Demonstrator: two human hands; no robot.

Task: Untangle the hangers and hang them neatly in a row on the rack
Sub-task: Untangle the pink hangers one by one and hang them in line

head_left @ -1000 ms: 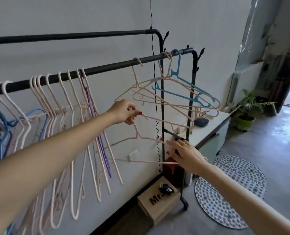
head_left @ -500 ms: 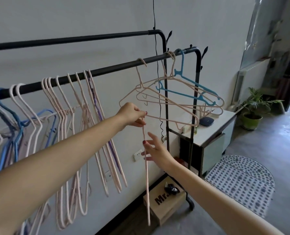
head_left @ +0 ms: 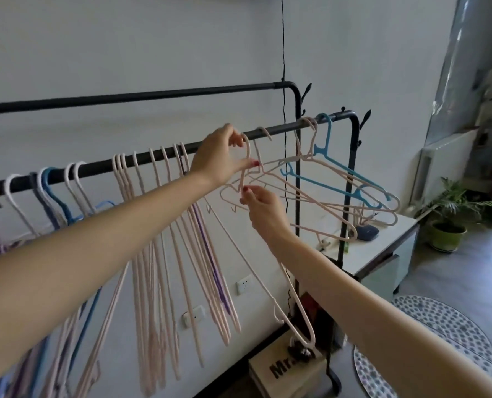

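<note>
A black clothes rack has a front rail [head_left: 95, 168] and a higher back rail [head_left: 152, 96]. Several pink, blue and purple hangers [head_left: 164, 225] hang in a row on the front rail's left part. A tangle of pink hangers [head_left: 310, 196] and a blue hanger [head_left: 339, 168] sits at the rail's right end. My left hand [head_left: 218, 159] grips the hook of a pink hanger [head_left: 247, 265] right at the front rail. My right hand [head_left: 263, 206] pinches that hanger's neck just below. Its body hangs down edge-on toward the floor.
A white low cabinet [head_left: 382, 254] stands behind the rack's right end, with a dark small object on it. A potted plant [head_left: 448, 222] sits on the floor at right. A wooden box [head_left: 285, 372] lies under the rack, a dotted round mat [head_left: 428, 340] beside it.
Both hands have lifted the pink hanger from waist height up to the front rail. My right hand has moved from the hanger's bar to its neck.
</note>
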